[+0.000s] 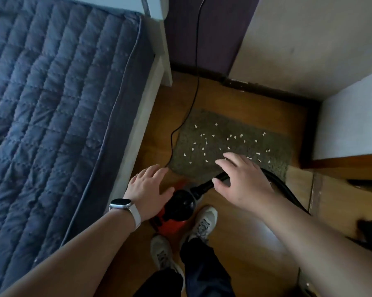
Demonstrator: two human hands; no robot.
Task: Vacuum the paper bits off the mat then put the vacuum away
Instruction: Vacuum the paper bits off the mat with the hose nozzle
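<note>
above the vacuum (176, 207), both hands (150, 185) (243, 181) spread, holding nothing.

Wooden floor (213, 95): a grey-green mat (240, 123) lies flat on it, strewn with small white paper bits (228, 138). A red-and-black vacuum (170, 219) sits on the boards just beside the mat's near-left corner. Its black hose (288, 189) crosses the mat's near edge, and a thin black cord (196, 82) runs along the mat's left side. Two pale shoes (204, 221) stand just behind the vacuum; a bed (52, 103) stands at left.
</note>
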